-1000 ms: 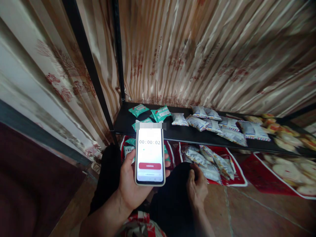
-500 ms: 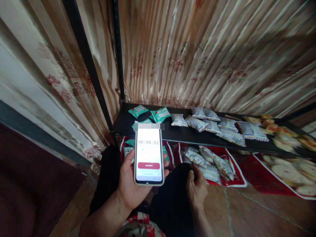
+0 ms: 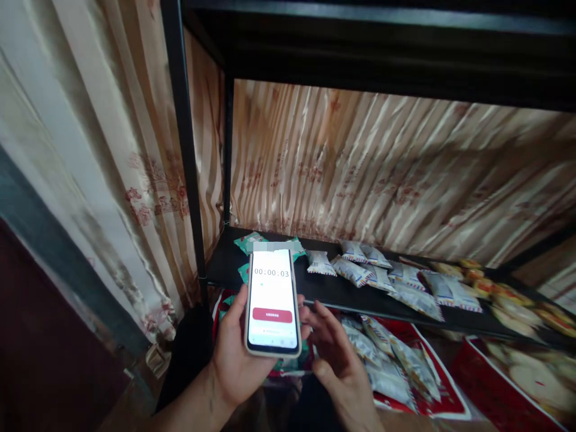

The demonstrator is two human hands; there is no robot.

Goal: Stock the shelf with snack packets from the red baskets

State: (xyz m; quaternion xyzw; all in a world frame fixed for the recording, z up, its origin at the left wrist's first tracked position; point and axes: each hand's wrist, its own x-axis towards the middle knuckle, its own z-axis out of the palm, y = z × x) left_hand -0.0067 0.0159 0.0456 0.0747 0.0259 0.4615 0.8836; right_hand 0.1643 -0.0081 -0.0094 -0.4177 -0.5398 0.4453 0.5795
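My left hand (image 3: 240, 354) is wrapped round a smartphone (image 3: 272, 300), its lit screen facing me. The screen reads 00:00:03 above a red button. Just right of the phone, my right hand (image 3: 339, 366) is raised with its fingers apart, holding nothing; its fingertips are close to the phone's right edge. Green snack packets (image 3: 250, 242) lie behind the phone on a black shelf (image 3: 288, 288), partly covered by it. To their right, several silvery-white packets (image 3: 355, 271) lie in a loose row on the same shelf.
Below the shelf, a red basket (image 3: 450, 399) with a white rim holds silvery packets (image 3: 387, 360). Another red basket (image 3: 477, 372) at the right holds pale packages. Yellowish packets (image 3: 483, 282) lie at the shelf's right. A black post (image 3: 185, 150) and patterned curtains (image 3: 279, 156) surround the shelf.
My right hand has lifted from my knee to beside the phone, fingers spreading. The view has tilted up, showing the upper shelf. The timer went from 02 to 03.
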